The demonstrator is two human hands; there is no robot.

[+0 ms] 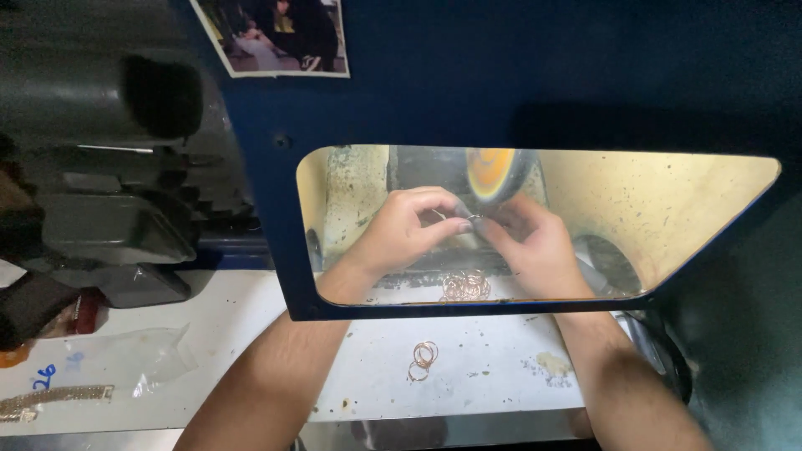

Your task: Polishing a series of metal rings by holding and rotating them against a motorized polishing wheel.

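Your left hand (405, 230) and right hand (526, 242) both pinched on small ring (473, 220), frame centre, held just under orange polishing wheel (491, 174). Step looks like polishing. Next likely calls for turning ring steadily, fingertips off wheel. Ring thin, metallic, mostly hidden. Copper-toned ring pile (465, 286) below on white surface (493, 367).

A small thin metal ring (473, 219) is pinched between the fingertips of the left hand (405, 227) and the right hand (535, 246). It sits just below the rim of the orange polishing wheel (493, 174), behind the window.
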